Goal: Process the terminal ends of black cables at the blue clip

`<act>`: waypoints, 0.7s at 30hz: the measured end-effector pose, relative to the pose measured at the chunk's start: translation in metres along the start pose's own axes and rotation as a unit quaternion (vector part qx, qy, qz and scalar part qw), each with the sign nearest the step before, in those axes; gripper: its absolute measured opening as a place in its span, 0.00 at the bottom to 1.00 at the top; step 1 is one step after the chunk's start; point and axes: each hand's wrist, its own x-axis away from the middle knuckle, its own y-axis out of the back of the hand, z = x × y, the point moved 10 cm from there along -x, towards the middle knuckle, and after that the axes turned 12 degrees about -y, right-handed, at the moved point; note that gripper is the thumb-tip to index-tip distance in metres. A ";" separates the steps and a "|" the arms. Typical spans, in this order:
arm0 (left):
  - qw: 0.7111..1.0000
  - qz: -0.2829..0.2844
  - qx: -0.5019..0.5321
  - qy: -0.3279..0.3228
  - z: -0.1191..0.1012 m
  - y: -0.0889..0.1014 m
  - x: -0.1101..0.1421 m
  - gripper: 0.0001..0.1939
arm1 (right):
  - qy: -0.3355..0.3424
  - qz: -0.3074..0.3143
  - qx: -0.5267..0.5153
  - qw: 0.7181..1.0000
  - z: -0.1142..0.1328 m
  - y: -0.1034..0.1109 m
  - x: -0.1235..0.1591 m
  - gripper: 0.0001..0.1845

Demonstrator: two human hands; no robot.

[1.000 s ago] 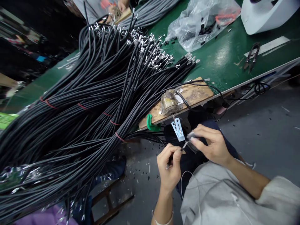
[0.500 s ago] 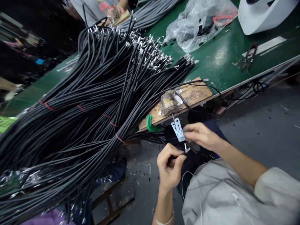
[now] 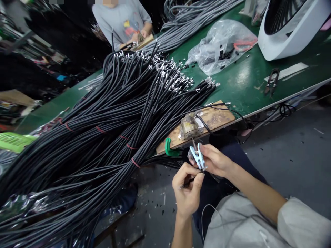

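Observation:
My left hand (image 3: 188, 193) is closed in a pinch on the end of a thin black cable, below the bench edge. My right hand (image 3: 216, 161) grips a light blue clip (image 3: 197, 157) that hangs from a taped block (image 3: 189, 126) on a wooden board (image 3: 212, 119). The clip's tip sits right at the cable end held by my left hand. A huge bundle of black cables (image 3: 108, 117) with metal terminals, tied with red bands, lies across the green bench (image 3: 240, 79) to the left.
A green clamp (image 3: 169, 147) holds the board to the bench. A clear plastic bag (image 3: 219, 44) of parts, snips (image 3: 271, 80), a white fan housing (image 3: 289, 31) and grey cables (image 3: 191, 20) lie further back. Another person in a grey shirt (image 3: 121, 22) works at the far side.
My right hand has moved up from the cable end and taken hold of the blue clip. My left hand keeps its pinch on the cable. The view has tilted upward.

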 end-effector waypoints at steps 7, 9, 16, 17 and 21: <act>1.000 0.003 -0.009 -0.022 -0.009 0.004 0.007 0.07 | 0.009 -0.056 0.001 0.998 -0.007 0.049 0.013 0.21; 0.999 0.012 -0.023 -0.036 -0.013 0.003 0.009 0.05 | 0.045 -0.103 0.064 0.992 0.000 0.065 0.027 0.19; 0.992 0.053 -0.098 -0.057 -0.016 -0.009 0.018 0.05 | 0.176 -0.219 0.433 0.856 0.036 0.033 0.087 0.12; 0.989 0.070 -0.112 -0.066 -0.017 -0.014 0.019 0.06 | 0.193 -0.217 0.501 0.815 0.039 0.018 0.091 0.11; 0.979 0.112 -0.139 -0.096 -0.020 -0.026 0.024 0.07 | 0.153 -0.184 0.616 0.750 0.039 -0.006 0.080 0.15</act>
